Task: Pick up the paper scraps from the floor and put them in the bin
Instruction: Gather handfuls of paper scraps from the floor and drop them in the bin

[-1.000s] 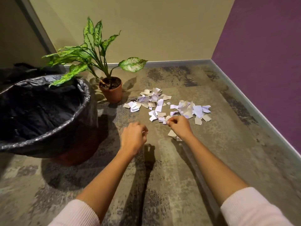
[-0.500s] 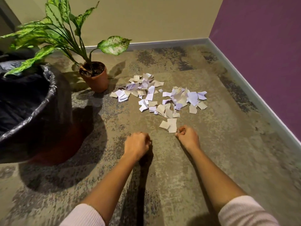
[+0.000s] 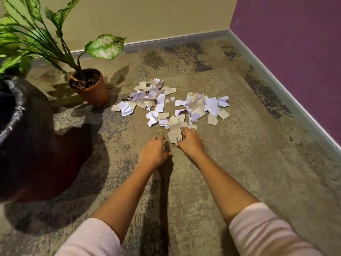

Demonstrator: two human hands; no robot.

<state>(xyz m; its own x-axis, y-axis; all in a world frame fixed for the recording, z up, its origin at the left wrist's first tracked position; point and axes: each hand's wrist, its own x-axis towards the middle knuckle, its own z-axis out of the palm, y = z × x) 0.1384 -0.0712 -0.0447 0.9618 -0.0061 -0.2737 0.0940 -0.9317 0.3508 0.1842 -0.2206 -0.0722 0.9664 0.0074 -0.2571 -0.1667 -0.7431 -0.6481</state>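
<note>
Several white and beige paper scraps [image 3: 195,106] lie scattered on the carpet in front of me. My right hand [image 3: 191,143] grips a few beige scraps [image 3: 174,134] at the near edge of the pile, fingers and thumb curled round them. Just left of it, my left hand [image 3: 153,151] hovers low over the carpet with loosely bent fingers and nothing visible in it. The bin [image 3: 13,117], lined with a black plastic bag, stands at the far left, partly cut off by the frame edge.
A potted plant in a terracotta pot [image 3: 90,89] stands between the bin and the scraps, its long leaves [image 3: 104,46] reaching over the bin. A beige wall closes the back and a purple wall [image 3: 295,52] the right, both with a grey skirting board.
My right hand moved forward from bare carpet onto the nearest beige scraps and took hold of them. My left hand shifted right, closer to the right hand. The view tilted slightly.
</note>
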